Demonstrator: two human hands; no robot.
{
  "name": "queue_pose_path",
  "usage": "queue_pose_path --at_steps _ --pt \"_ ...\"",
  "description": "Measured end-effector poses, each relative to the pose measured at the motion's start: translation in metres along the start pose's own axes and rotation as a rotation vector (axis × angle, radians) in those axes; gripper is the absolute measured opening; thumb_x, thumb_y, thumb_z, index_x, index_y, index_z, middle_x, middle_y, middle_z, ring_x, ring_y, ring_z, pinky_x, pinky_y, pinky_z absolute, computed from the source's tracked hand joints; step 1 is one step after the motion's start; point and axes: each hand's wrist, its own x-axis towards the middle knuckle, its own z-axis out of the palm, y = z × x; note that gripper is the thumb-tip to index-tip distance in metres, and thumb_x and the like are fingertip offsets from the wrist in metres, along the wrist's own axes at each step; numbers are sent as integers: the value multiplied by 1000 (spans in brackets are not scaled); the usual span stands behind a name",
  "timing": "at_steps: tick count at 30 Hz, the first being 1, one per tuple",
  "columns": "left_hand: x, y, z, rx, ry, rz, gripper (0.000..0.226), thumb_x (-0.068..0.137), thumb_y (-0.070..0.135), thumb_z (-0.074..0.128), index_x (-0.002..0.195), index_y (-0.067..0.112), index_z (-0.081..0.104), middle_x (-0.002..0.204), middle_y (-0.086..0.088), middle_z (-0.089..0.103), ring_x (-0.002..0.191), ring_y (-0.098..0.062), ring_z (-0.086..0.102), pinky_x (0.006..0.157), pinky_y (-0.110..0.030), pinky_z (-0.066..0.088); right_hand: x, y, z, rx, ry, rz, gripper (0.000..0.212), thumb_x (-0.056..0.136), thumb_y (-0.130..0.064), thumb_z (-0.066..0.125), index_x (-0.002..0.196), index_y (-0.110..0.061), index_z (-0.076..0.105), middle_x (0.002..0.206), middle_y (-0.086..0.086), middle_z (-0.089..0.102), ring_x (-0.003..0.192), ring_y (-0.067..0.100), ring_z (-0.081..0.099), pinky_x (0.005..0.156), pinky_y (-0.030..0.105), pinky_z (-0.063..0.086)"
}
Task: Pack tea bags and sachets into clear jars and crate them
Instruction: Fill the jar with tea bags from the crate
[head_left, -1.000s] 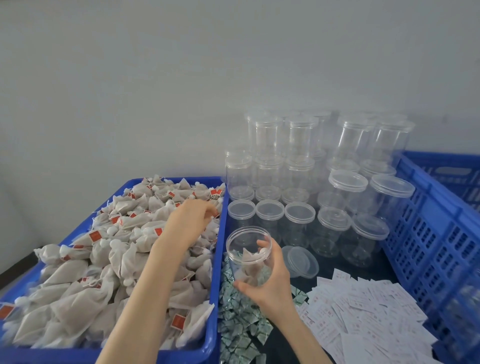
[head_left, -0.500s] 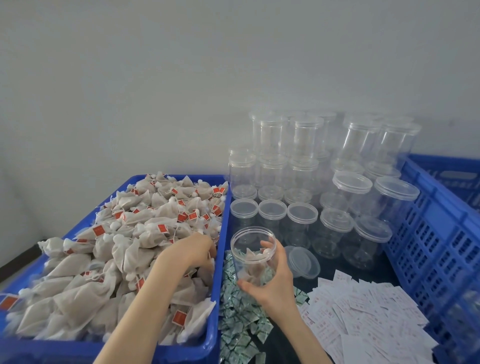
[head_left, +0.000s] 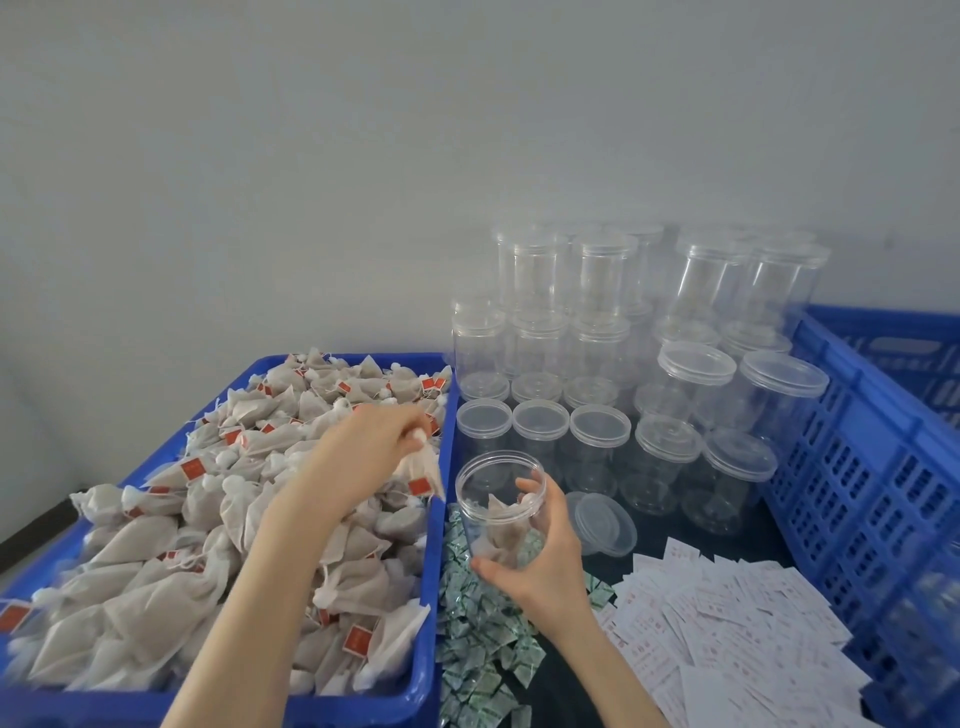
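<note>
My right hand (head_left: 540, 556) grips an open clear jar (head_left: 496, 493) from the side, tilted a little, with a few tea bags lying in its bottom. My left hand (head_left: 369, 452) pinches a beige mesh tea bag (head_left: 423, 470) with a red tag by its knotted top. The bag hangs just left of the jar's mouth, above the right edge of the blue bin (head_left: 431, 571) heaped with tea bags. Green-white sachets (head_left: 478, 639) lie under and in front of the jar.
The jar's loose lid (head_left: 602, 522) rests right of it. Lidded empty jars (head_left: 597, 364) stand stacked behind. White paper slips (head_left: 737, 623) are spread at the lower right. A blue slotted crate (head_left: 872, 467) stands on the right. A pale wall closes the back.
My left hand dipped into the tea bag heap, took one bag and lifted it up and right toward the jar. My right hand kept the jar almost still.
</note>
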Motion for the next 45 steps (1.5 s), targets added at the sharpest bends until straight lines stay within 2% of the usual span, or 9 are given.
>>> queue_pose_path --at_steps 7,14,20,25,29,33,36,40,45 --pt "4 37 -31 -233 254 172 12 94 19 58 100 26 64 91 11 66 85 -10 61 81 -34 51 -1 0 4 0 -7 -1 110 58 -24 94 148 -36 31 141 -16 47 130 6 46 107 24 38" --pt "7 60 8 -237 -153 215 20 88 21 67 94 31 50 90 13 68 84 -5 64 84 -33 54 0 -1 4 31 19 -20 111 54 -32 92 146 -41 31 141 -20 50 129 0 48 103 12 38" --pt "18 73 33 13 -406 234 24 86 5 62 103 18 73 103 1 71 93 -16 66 83 -25 50 1 1 1 5 51 -62 110 55 -25 94 146 -38 35 131 -25 54 119 -1 56 90 11 48" --pt "20 70 36 88 -453 308 27 88 5 59 106 18 75 97 0 72 86 -18 66 82 -33 55 2 1 1 -5 49 -68 111 55 -26 94 146 -39 33 139 -15 52 125 1 54 91 11 49" --pt "21 62 34 -77 -372 301 22 88 10 63 99 21 77 81 17 67 70 4 59 71 -6 42 3 1 1 3 39 -69 112 55 -27 94 148 -34 32 137 -21 52 124 1 54 97 16 49" --pt "27 39 18 -186 -107 188 17 90 18 63 95 29 75 78 23 63 71 7 61 75 -10 46 2 4 0 29 54 -55 106 56 -18 94 145 -32 38 134 -19 53 121 0 54 86 7 47" --pt "35 10 11 68 17 -43 20 93 14 58 107 23 71 99 6 68 84 -9 63 81 -27 53 1 5 -1 43 60 -51 102 58 -12 94 140 -38 39 134 -15 53 118 -3 53 83 5 47" --pt "27 -29 12 435 -63 -369 22 92 6 54 111 16 62 94 0 57 77 -14 55 71 -26 47 0 5 -3 37 60 -41 101 58 -16 94 138 -42 38 132 -17 52 118 -8 51 83 2 45" --pt "19 -50 16 495 -77 -447 17 89 3 57 99 15 63 78 2 54 64 -13 52 64 -26 45 0 7 -3 26 35 -24 107 59 -19 95 146 -33 35 140 -15 49 124 -9 47 89 3 42"
